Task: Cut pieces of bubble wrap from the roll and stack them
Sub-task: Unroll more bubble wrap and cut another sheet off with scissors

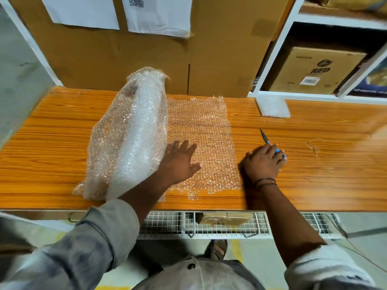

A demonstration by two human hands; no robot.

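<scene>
A fat roll of clear bubble wrap (129, 135) lies on the orange wooden table (314, 176), left of centre. A sheet of bubble wrap (209, 130) spreads flat from its right side toward the near edge. My left hand (180, 160) presses flat on that sheet right beside the roll, fingers straight. To the right of the sheet, my right hand (262, 162) rests on the table and grips blue-handled scissors (265, 138), whose dark blades point away from me. The blades are apart from the sheet.
A big cardboard panel (146, 59) with white papers stands behind the roll. A white shelf at the right holds a brown box (314, 72). A white foam piece (273, 106) lies at the table's back. Wire baskets (226, 225) hang below the near edge.
</scene>
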